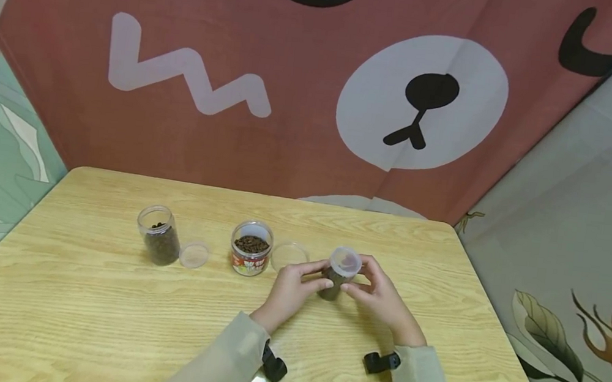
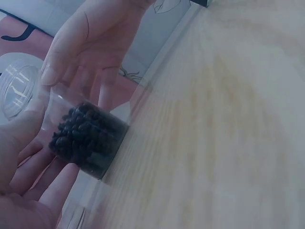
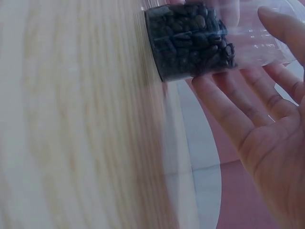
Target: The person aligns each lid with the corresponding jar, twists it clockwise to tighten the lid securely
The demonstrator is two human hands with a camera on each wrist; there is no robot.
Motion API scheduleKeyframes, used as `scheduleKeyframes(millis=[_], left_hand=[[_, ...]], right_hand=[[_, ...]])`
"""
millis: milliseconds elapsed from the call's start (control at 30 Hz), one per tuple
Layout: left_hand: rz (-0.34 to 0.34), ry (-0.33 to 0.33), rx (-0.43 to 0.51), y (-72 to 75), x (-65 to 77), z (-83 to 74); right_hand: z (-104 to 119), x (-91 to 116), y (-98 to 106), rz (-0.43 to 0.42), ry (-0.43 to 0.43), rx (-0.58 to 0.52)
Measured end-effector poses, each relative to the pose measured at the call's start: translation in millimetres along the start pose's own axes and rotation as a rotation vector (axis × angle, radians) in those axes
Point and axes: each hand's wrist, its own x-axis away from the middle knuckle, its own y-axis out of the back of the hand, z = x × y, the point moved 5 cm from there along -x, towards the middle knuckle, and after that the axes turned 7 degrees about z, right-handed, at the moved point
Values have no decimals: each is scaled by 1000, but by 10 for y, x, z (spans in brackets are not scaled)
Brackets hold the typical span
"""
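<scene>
A clear jar (image 1: 333, 284) of dark, bean-like pieces (image 3: 190, 40) stands near the table's right side, with a translucent lid (image 1: 346, 260) on its top. My left hand (image 1: 294, 289) holds it from the left, between thumb and fingers. From the other side my right hand (image 1: 382, 297) grips the same jar, thumb toward me and fingers behind. In the left wrist view the jar's base meets the tabletop, and the pieces (image 2: 86, 136) fill only its lower part. Whether the lid is tight I cannot tell.
An uncovered jar of dark pieces (image 1: 161, 243) stands at the left, beside a round clear lid (image 1: 194, 254). Between it and my hands sits a wider jar of brown pieces (image 1: 250, 259) with a coloured label. Another clear lid (image 1: 289, 255) lies just right of it.
</scene>
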Motion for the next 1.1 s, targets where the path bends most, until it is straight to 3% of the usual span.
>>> scheduleKeyframes(millis=[500,900,1100], left_hand=[[-134,-76,-4,-40,31,-28],[-178,-6,11,-72,2,-1],[-197,-11,44,-94,-13,-27]], right_hand=[[-14,8,-4,-78,-35,67],[-46,-25,14,-134,-95,53],[-277,-31,67,-179,-124,63]])
